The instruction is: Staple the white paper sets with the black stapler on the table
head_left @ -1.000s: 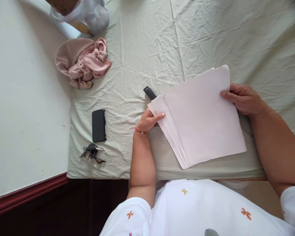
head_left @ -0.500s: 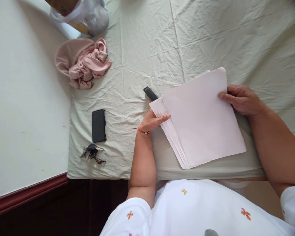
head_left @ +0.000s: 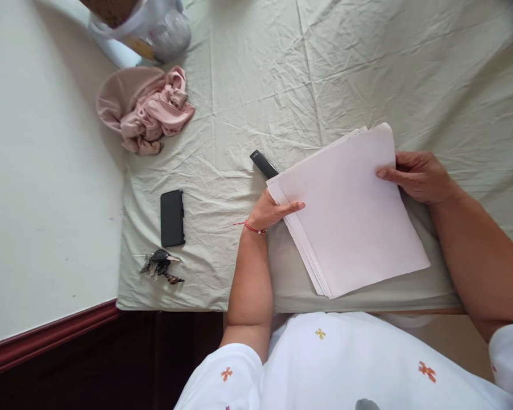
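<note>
A loose stack of white paper sheets [head_left: 350,210] is held tilted above the near part of the cloth-covered table. My left hand [head_left: 273,210] grips the left edge, thumb on top and fingers hidden beneath; a red string bracelet circles that wrist. At the upper right edge my right hand [head_left: 419,175] pinches the sheets, thumb on top. The lower sheets fan out slightly along the left side. Beyond my left hand lies a slim black object [head_left: 263,164], perhaps a stapler, partly covered by the paper.
To the left on the greenish cloth [head_left: 222,250] lie a black phone [head_left: 172,218] and a bunch of keys [head_left: 159,263]. Farther back are a crumpled pink cloth [head_left: 154,114] and a white plastic bag [head_left: 166,31]. A white wall [head_left: 43,171] borders the left side.
My left hand has shifted slightly right with the stack, and the sheets' left edges sit closer together. My right hand and the paper's upper corner have come slightly nearer to me.
</note>
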A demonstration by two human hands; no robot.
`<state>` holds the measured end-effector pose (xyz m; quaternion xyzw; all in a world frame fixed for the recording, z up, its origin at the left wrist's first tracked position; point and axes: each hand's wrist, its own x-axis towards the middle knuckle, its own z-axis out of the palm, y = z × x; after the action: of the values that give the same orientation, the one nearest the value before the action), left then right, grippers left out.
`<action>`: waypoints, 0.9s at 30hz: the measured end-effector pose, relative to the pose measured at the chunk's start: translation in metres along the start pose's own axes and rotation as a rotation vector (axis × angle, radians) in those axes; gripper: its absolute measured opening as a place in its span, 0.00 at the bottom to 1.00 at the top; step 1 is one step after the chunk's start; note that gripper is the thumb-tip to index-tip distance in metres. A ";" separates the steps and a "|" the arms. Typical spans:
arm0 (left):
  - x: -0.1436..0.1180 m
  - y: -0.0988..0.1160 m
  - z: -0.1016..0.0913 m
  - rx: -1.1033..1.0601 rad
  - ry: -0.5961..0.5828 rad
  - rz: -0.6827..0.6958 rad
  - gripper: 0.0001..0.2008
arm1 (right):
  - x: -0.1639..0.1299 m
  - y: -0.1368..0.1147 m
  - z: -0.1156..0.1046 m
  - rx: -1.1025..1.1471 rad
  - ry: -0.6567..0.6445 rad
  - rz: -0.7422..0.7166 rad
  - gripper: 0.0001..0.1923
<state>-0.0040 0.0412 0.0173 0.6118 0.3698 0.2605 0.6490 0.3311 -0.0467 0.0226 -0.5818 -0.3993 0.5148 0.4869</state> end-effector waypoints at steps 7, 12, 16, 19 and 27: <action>0.000 -0.003 0.006 -0.039 0.044 -0.023 0.31 | 0.001 0.000 0.001 -0.019 0.009 0.000 0.19; -0.001 -0.005 0.007 -0.170 0.144 -0.026 0.29 | 0.003 0.002 -0.003 0.009 -0.053 -0.054 0.18; 0.000 -0.007 0.007 -0.263 0.313 0.021 0.37 | 0.003 0.002 -0.006 0.099 -0.097 -0.044 0.24; 0.002 -0.007 0.005 -0.300 0.452 0.037 0.41 | 0.003 0.003 -0.007 0.155 -0.104 -0.049 0.28; 0.009 -0.006 -0.004 -0.370 0.701 0.173 0.33 | 0.007 0.006 -0.008 0.190 -0.016 -0.077 0.37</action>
<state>-0.0025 0.0501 0.0099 0.3877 0.4628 0.5690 0.5583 0.3400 -0.0424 0.0152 -0.5131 -0.3746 0.5360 0.5560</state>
